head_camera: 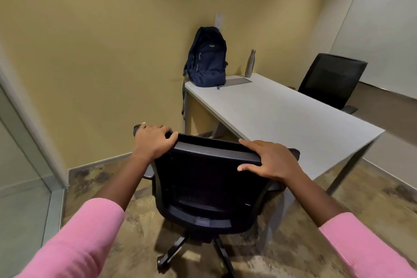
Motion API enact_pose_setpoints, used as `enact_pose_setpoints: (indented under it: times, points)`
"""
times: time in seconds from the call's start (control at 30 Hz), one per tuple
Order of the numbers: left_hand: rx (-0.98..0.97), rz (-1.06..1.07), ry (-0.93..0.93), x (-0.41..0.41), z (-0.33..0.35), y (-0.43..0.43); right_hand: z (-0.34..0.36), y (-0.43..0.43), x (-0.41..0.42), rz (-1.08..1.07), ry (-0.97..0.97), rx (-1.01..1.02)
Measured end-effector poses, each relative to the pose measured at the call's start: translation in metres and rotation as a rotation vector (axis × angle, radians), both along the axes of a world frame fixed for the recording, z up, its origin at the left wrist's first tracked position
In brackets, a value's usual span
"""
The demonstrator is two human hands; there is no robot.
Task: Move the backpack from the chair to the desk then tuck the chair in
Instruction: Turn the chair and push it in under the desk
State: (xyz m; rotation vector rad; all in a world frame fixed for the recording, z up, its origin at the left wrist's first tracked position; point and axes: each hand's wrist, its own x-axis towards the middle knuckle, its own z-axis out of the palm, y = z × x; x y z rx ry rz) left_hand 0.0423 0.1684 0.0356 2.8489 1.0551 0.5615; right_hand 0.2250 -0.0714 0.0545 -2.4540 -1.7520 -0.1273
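Both hands are closed over the top rail of the chair (209, 178), gripping its backrest from behind: the left hand (153, 141) wraps the left corner with fingers curled over the front edge, and the right hand (269, 161) clamps the right corner, thumb on the rear face and fingers across the top. Pink sleeves cover both forearms. The chair stands on the floor just short of the worktop (282, 115), its seat not yet under it; the worktop's near edge runs diagonally just beyond the right hand. Well beyond the hands, at the worktop's far corner against the wall, the backpack (207, 57) stands upright, with a metal bottle (250, 63) near it. Beyond the right hand, a second chair (331, 79) sits across the worktop. Open floor lies to the left of the left hand, bounded by a glass partition (22, 187).
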Motion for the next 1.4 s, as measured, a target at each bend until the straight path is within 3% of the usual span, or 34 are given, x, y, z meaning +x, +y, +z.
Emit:
enact_pose_setpoints:
  times: [0.3,0.57,1.4]
  points:
    - [0.025,-0.066,-0.038,0.0,0.002,0.048,-0.002,0.035,-0.013,-0.047,-0.079,0.102]
    - [0.029,-0.116,0.056,0.012,0.001,0.115,-0.005,0.094,-0.029,-0.124,-0.145,0.087]
    - [0.017,-0.311,-0.054,0.058,0.003,0.335,-0.024,0.294,-0.055,-0.402,-0.174,0.135]
